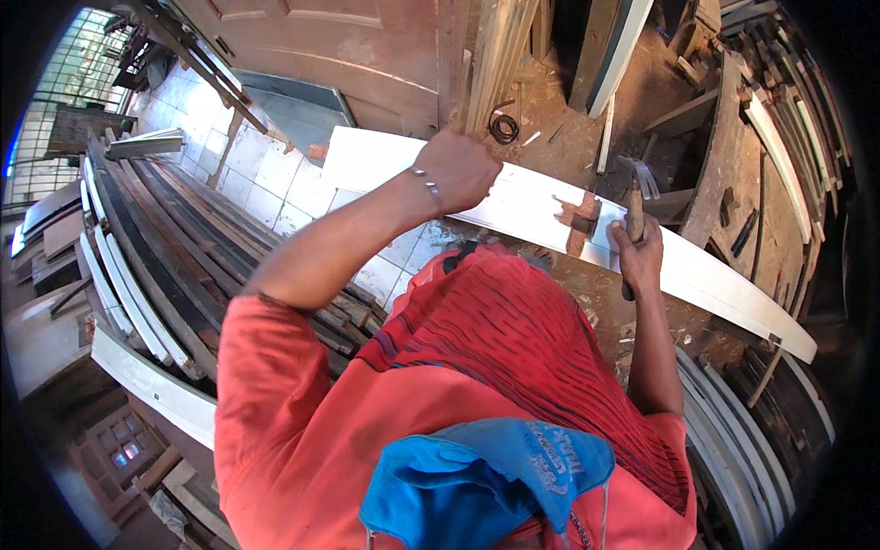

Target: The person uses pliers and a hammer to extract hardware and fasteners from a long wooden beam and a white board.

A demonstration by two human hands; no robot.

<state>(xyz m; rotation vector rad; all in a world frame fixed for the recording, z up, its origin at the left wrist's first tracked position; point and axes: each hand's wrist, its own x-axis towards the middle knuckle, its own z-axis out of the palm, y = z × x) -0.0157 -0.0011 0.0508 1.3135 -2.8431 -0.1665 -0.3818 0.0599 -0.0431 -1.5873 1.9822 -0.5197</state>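
Note:
A long white board [733, 291] lies across in front of me, from the upper left to the right. Bare brown wood [579, 220] shows in a jagged patch near its middle. Over the board, left of that patch, my left hand [463, 172] is closed in a fist; whatever its fingers hold is hidden. My right hand [641, 254] is wrapped round the wooden handle of a claw hammer [634, 213], right of the patch. The hammer's metal head points up and away from me, and the handle's end sticks out below the hand.
Stacked long planks [183, 238] fill the left side. A brown panelled door [367, 60] stands beyond the board. More timber [807, 137] is piled at the far right, and white strips [733, 440] lie low on the right. A dark coil [503, 128] rests on the dusty floor.

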